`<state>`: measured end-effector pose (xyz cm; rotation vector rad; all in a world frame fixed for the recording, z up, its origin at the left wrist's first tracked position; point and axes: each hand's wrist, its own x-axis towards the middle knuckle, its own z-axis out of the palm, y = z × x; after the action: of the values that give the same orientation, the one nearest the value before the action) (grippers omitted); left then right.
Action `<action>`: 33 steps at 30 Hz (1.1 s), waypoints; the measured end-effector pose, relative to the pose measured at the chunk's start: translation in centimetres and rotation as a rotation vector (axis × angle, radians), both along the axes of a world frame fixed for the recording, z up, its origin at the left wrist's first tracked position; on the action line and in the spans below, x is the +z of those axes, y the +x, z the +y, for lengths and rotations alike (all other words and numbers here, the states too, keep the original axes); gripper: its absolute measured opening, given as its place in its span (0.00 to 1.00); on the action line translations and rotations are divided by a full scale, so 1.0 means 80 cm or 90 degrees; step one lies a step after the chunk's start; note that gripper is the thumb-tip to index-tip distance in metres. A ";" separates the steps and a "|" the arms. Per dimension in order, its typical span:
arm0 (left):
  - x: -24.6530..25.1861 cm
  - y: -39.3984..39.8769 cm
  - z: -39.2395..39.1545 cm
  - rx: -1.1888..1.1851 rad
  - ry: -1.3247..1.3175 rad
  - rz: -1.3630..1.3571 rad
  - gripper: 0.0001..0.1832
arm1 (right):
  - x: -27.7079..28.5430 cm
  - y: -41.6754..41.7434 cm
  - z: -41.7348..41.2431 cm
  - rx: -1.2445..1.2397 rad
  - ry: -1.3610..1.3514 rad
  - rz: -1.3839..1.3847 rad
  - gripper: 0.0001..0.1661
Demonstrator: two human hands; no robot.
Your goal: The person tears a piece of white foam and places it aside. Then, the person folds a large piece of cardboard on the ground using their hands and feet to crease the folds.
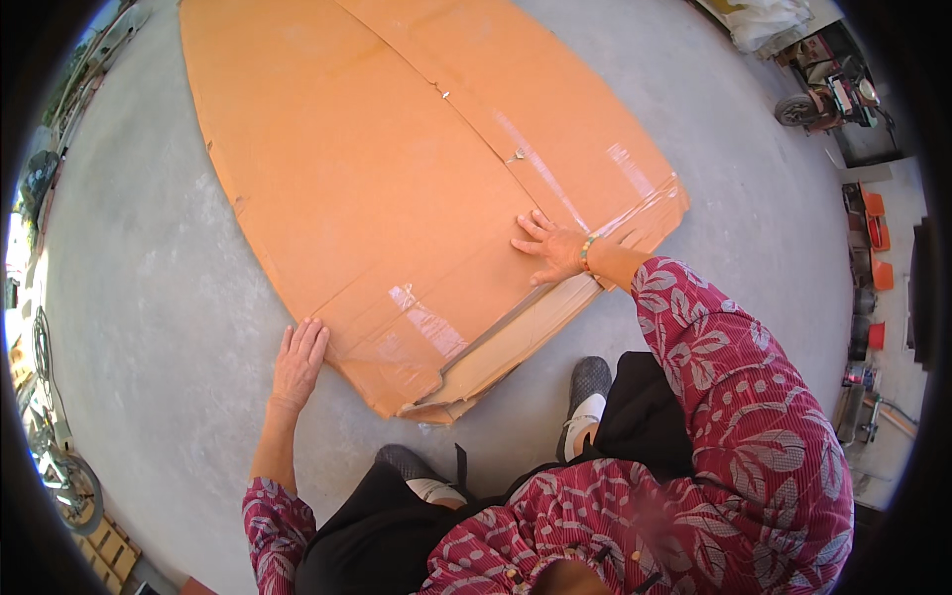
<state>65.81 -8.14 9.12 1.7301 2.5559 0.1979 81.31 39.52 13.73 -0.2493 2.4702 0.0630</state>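
Note:
A large flattened cardboard box [357, 163] lies on the concrete floor in front of me. Strips of clear packing tape [428, 321] cling to its near part, and its near edge is torn, with an inner layer showing. My left hand [301, 361] rests at the left edge of the cardboard, fingers at the rim; whether it grips the edge cannot be told. Flat on the top, near the long seam, lies my right hand [554, 249] with its fingers spread and a beaded bracelet on the wrist.
My feet in dark shoes [591, 379] stand just before the near edge. Grey concrete floor [149, 260] surrounds the cardboard. Along the right wall are a motorbike [825, 108] and orange plastic containers [879, 234]. At the lower left are a wheel [78, 494] and a wooden pallet [108, 547].

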 end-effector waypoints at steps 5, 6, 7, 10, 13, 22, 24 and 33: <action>-0.013 0.002 0.009 0.009 0.021 0.004 0.22 | -0.006 0.003 0.004 0.002 0.005 -0.008 0.47; -0.016 0.002 0.010 0.007 0.023 0.004 0.22 | -0.005 0.002 0.004 0.002 0.004 -0.011 0.47; -0.019 0.003 0.012 0.004 0.025 0.004 0.22 | -0.004 0.001 0.004 0.002 0.004 -0.014 0.48; -0.024 0.006 0.015 0.005 0.015 0.004 0.22 | -0.003 0.001 0.002 0.001 0.007 -0.019 0.48; -0.027 0.007 0.013 0.006 0.022 0.001 0.22 | -0.006 0.003 0.003 0.008 0.003 -0.008 0.48; -0.034 0.015 0.023 0.025 0.055 0.037 0.20 | -0.014 0.008 0.016 0.019 -0.036 0.025 0.48; -0.032 0.015 0.025 0.020 0.061 0.025 0.20 | -0.013 0.009 0.015 0.020 -0.037 0.026 0.48; -0.029 0.015 0.027 -0.012 0.067 0.012 0.20 | -0.012 0.008 0.013 -0.014 -0.040 -0.008 0.49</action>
<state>67.00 -5.95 6.80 1.7998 2.5855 0.3220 81.96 40.53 12.80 -0.2493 2.4638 -0.0261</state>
